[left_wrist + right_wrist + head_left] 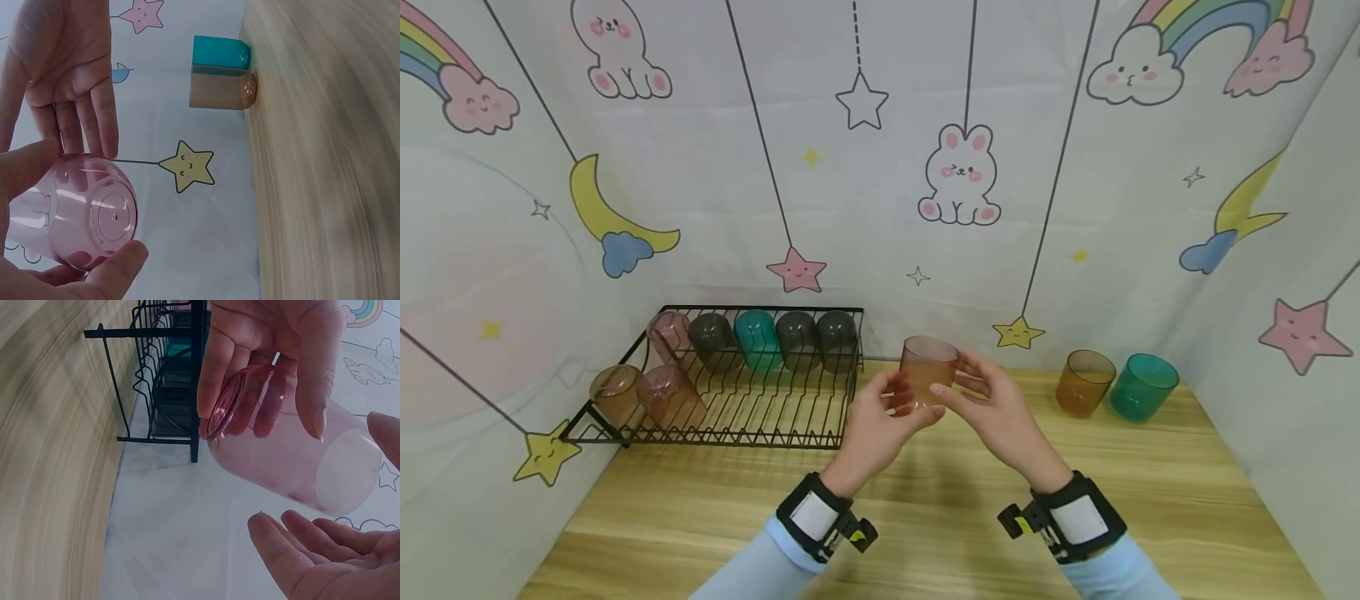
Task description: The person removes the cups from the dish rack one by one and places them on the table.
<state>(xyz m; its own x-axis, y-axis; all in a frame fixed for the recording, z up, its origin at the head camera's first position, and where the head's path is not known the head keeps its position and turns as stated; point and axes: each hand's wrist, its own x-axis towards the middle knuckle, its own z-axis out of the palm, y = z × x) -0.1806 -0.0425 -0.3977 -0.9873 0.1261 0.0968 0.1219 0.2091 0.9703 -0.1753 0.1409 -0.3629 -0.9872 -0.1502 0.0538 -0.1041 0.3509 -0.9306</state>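
Observation:
A see-through pink cup [927, 367] is held above the table in front of me, mouth up and slightly tilted. My left hand [880, 421] grips it, the thumb low near the base and the fingers round the far side. Close on the cup's other side is my right hand [1000, 412]. In the right wrist view the fingers of the right hand [331, 556] are spread and stand apart from the pink cup [281, 444]. Its thumb reaches near the rim; whether it touches is unclear. The left wrist view shows the cup's round base [114, 215].
At the left a black wire rack [760, 437] holds several upturned cups, among them a teal cup [758, 337] and an amber cup [617, 396]. Upright on the table [925, 542] at the right, another amber cup [1084, 385] stands beside a green cup [1142, 390]. Printed fabric [880, 225] forms the walls.

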